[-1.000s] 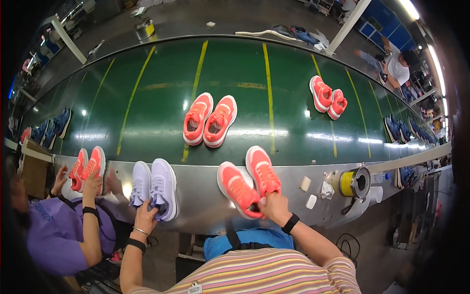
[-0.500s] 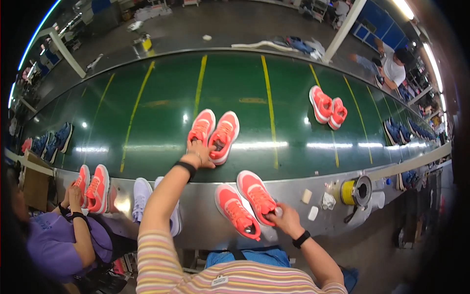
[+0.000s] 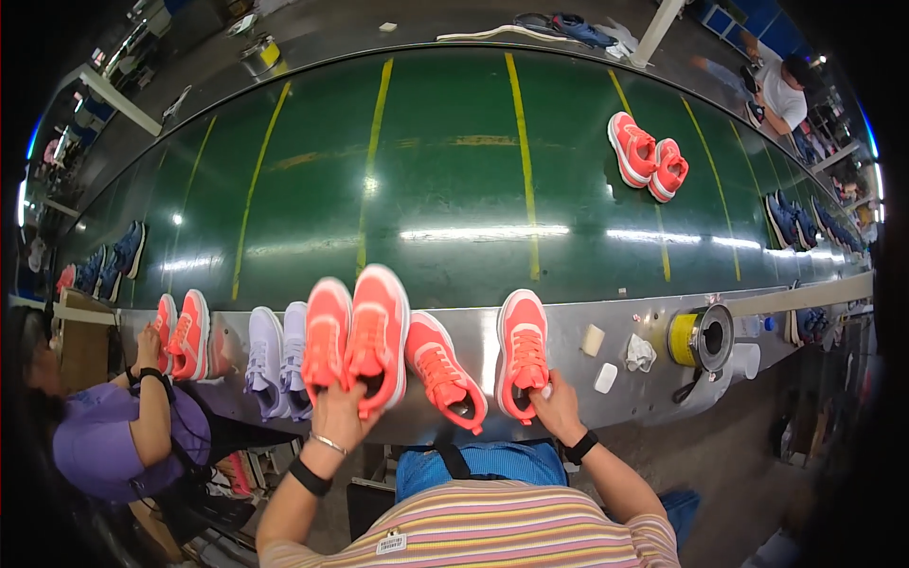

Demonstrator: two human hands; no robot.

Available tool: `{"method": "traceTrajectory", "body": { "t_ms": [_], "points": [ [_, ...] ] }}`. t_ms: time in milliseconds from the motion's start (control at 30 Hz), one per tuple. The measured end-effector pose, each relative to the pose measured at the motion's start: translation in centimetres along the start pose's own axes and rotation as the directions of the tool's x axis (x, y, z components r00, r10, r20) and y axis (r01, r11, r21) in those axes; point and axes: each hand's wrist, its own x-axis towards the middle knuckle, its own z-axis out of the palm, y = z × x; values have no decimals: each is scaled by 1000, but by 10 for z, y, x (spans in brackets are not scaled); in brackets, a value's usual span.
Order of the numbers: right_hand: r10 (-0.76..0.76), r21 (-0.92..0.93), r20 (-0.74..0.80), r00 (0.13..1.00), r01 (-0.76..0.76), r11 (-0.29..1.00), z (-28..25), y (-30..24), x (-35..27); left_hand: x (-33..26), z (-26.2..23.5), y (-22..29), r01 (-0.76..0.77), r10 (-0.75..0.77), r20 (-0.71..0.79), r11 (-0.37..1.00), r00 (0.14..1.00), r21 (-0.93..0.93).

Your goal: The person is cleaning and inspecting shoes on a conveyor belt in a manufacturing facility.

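A pair of coral sneakers with white soles is in my left hand (image 3: 343, 417), which is closed at their heels: the left sneaker (image 3: 327, 333) and the right sneaker (image 3: 379, 331), side by side with toes pointing away. They are above the near metal ledge and overlap a lavender sneaker in view. My right hand (image 3: 559, 409) grips the heel opening of another coral sneaker (image 3: 525, 343), toe away from me. Between the hands a single coral sneaker (image 3: 443, 367) rests on the ledge, angled with its toe to the upper left.
Beyond the metal ledge (image 3: 606, 327) runs a green conveyor belt (image 3: 445, 189) carrying a coral pair (image 3: 632, 151) and dark blue shoes (image 3: 793, 222). A can (image 3: 699, 341), crumpled paper (image 3: 640, 353) and two small blocks lie right. Left are lavender sneakers (image 3: 265, 364) and a co-worker (image 3: 133, 440) handling coral sneakers.
My left hand has drawn the coral pair off the belt toward me, over the ledge. My right hand has moved its sneaker away from the one beside it and turned it straighter.
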Motion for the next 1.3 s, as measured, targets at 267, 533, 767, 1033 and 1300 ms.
{"method": "traceTrajectory", "body": {
  "t_ms": [267, 533, 767, 1033, 1300],
  "points": [
    [-120, 255, 59, 991, 101, 962, -43, 37, 8, -59, 64, 25, 280, -287, -16, 943, 958, -177],
    [-273, 44, -239, 932, 291, 956, -33, 85, 49, -46, 80, 43, 336, -340, -26, 935, 940, -112],
    [-466, -328, -289, 836, 371, 869, -76, 65, 31, -45, 73, 44, 248, -238, 106, 964, 965, -93],
    [-287, 330, 20, 958, 265, 906, 15, 26, 12, -27, 76, 131, 85, -130, -118, 942, 985, -326],
    [-195, 884, 341, 920, -242, 401, 14, 53, 11, 24, 161, 120, 323, -510, -12, 562, 860, -762]
  ]
}}
